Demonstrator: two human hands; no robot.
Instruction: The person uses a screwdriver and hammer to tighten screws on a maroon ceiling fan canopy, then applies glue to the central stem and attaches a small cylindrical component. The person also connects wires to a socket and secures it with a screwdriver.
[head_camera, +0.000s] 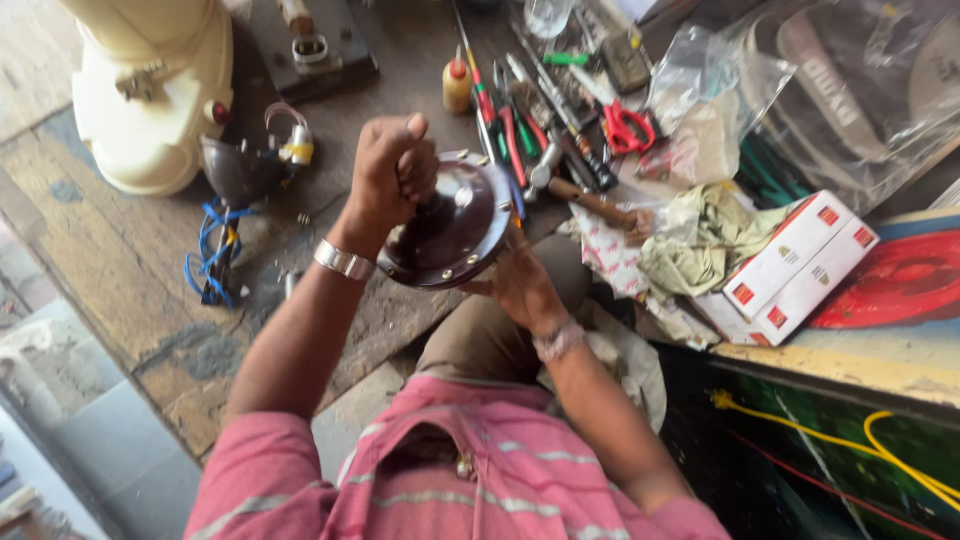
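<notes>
My left hand (392, 172) is closed round the centre shaft of a round dark-brown motor housing (462, 232) with small screws along its rim. A metal bracelet sits on that wrist. My right hand (522, 288) grips the housing from below, at its lower right edge, with a band on the wrist. The housing is tilted and held above my lap, in front of a wooden bench (120, 260).
A cream fan body (150, 90) stands at the far left, with a dark cone-shaped cover (240, 172) and blue wires (215, 250) beside it. Pliers, screwdrivers and red scissors (625, 125) lie behind the housing. A hammer (585, 195), rags, plastic bags and two white cartons (800, 265) are at the right.
</notes>
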